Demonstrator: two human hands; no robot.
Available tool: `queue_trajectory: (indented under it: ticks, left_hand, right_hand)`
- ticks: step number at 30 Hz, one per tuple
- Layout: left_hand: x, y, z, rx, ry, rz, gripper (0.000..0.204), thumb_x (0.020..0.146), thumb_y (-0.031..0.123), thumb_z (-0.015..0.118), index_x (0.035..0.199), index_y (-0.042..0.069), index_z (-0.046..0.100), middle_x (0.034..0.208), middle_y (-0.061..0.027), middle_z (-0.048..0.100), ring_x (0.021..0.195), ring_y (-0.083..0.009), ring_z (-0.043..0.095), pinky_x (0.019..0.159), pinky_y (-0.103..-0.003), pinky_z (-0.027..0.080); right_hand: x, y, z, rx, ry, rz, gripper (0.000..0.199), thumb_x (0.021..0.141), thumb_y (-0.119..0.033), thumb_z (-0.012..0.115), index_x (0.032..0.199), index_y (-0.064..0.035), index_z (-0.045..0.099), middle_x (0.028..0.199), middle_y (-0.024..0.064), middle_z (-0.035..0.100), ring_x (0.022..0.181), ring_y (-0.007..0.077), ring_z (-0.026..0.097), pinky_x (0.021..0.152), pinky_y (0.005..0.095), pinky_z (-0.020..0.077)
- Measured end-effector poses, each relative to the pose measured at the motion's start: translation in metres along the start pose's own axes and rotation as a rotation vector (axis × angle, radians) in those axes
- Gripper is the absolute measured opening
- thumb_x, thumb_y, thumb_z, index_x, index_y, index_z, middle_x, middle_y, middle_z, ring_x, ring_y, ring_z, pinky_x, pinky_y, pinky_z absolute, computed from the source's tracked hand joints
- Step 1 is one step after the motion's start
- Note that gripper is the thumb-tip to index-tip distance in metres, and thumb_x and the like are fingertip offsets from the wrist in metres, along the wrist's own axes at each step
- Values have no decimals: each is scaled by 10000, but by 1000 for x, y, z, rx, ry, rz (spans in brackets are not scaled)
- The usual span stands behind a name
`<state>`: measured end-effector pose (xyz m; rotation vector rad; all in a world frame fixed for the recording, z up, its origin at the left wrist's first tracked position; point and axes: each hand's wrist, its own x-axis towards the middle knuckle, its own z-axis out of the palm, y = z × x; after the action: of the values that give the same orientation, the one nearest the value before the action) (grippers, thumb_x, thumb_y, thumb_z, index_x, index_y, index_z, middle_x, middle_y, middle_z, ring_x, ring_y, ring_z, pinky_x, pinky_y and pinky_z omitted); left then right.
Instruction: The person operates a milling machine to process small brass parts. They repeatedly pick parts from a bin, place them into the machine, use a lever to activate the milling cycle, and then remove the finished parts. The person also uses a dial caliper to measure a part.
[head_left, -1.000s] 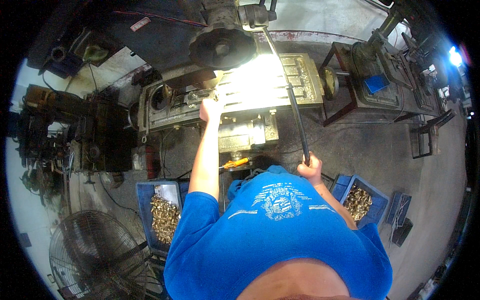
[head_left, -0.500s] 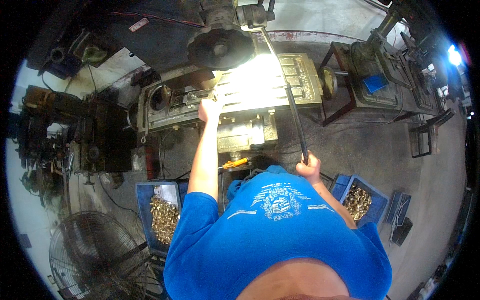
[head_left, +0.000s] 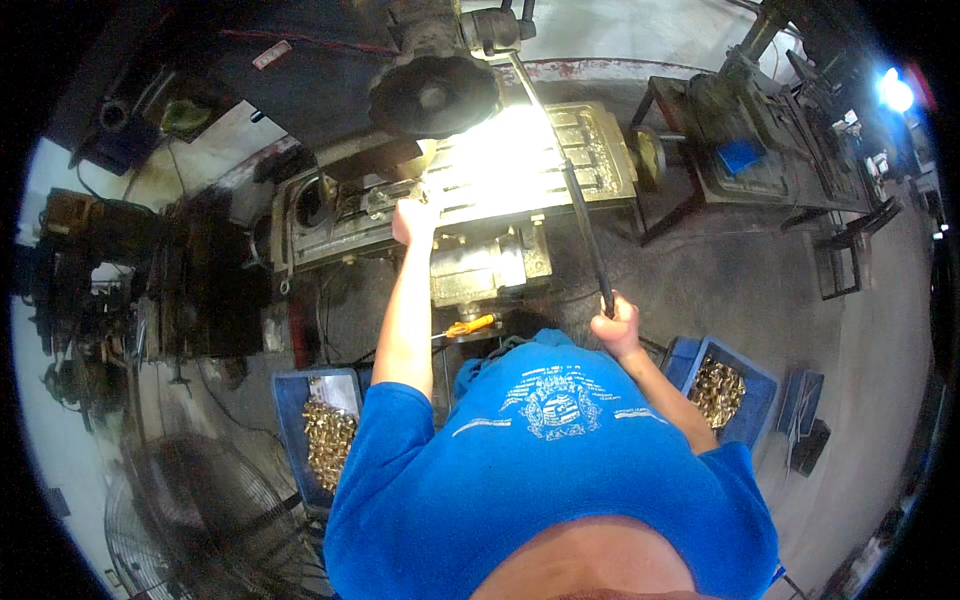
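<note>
Lever gripped, part being set on the machine table

Right hand is clenched on the lever end at 3 o'clock; left hand reaches the table at 12, its grip hidden by glare. Both bins hold brass parts: left bin at 8, right bin at 4, so much work seems left.

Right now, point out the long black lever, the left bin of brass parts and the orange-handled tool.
black lever (head_left: 585,225), head view, mid shaft.
left bin (head_left: 292,400), head view, blue left rim.
orange-handled tool (head_left: 470,325), head view, orange handle.
</note>
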<state>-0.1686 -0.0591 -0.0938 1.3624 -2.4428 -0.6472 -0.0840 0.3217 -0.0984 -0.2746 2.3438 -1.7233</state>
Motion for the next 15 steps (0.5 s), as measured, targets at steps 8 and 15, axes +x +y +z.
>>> queue_trajectory:
  ticks: [8,15]
  left_hand:
    - [-4,-8,-10,-31,-71,79,628,668,629,582,675,5,654,712,-186,642,705,-338,640,614,-428,494]
    - [10,-22,13,-91,-143,151,633,684,640,558,649,13,638,698,-179,633,681,-336,626,598,-431,475]
  right_hand:
    - [-79,-182,-88,497,-196,418,209,779,-170,584,894,4,576,586,60,496,508,151,481,438,251,378]
    - [-99,-161,-120,569,101,-180,709,660,-609,663,974,15,539,766,83,548,599,143,499,457,226,385]
